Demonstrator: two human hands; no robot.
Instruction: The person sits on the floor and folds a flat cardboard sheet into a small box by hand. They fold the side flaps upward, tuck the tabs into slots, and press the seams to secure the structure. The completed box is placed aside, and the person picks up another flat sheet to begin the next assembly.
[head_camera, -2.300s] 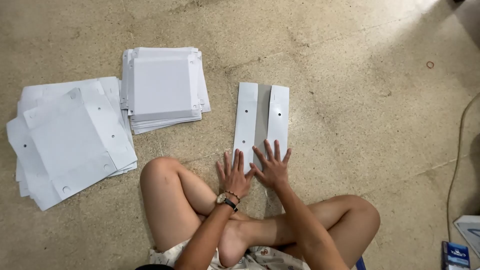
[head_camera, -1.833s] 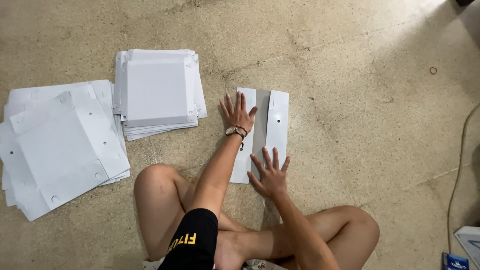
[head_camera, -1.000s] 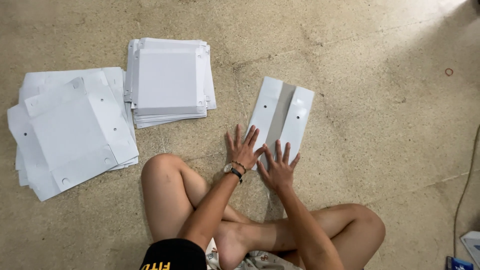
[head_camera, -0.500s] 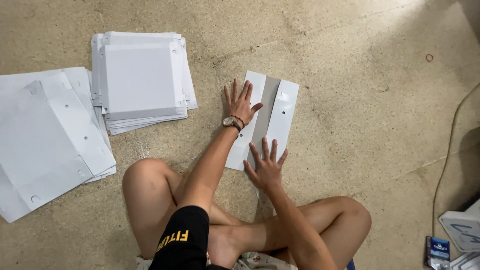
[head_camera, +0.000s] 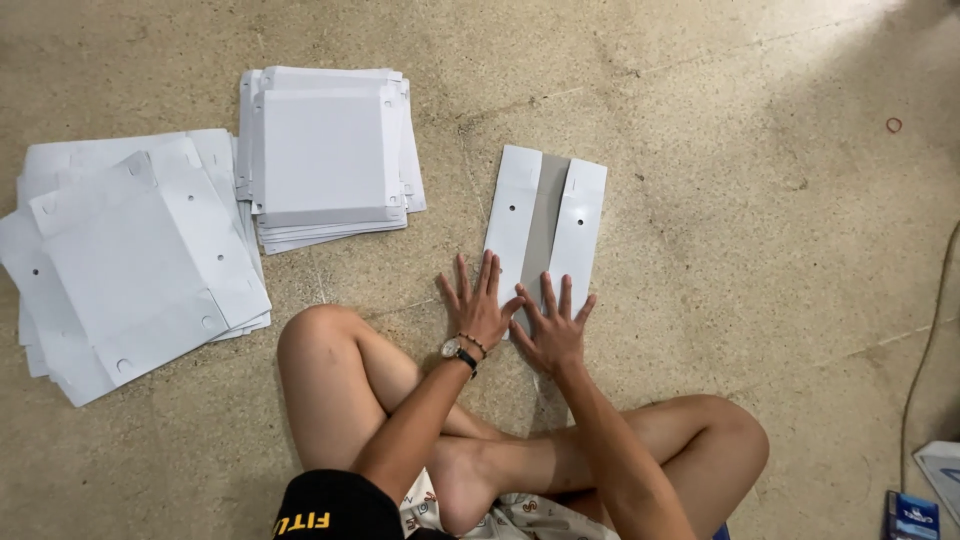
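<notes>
A folded white cardboard sheet (head_camera: 545, 225) lies flat on the floor before me, its two side flaps turned inward with a grey strip between them. My left hand (head_camera: 477, 305), with a watch and bracelet at the wrist, presses palm-down with fingers spread on the near end of the left flap. My right hand (head_camera: 552, 328) lies flat beside it on the near end of the right flap. The two hands touch at the thumbs. I sit cross-legged, knees to either side.
A neat stack of folded white sheets (head_camera: 325, 150) sits at the upper left. A looser pile of flat white sheets with punched holes (head_camera: 130, 255) lies farther left. A cable (head_camera: 925, 340) runs along the right edge, with a small blue box (head_camera: 910, 515) at the lower right.
My left hand has slid back from the far part of the left flap to its near end, beside my right hand. The view has shifted slightly.
</notes>
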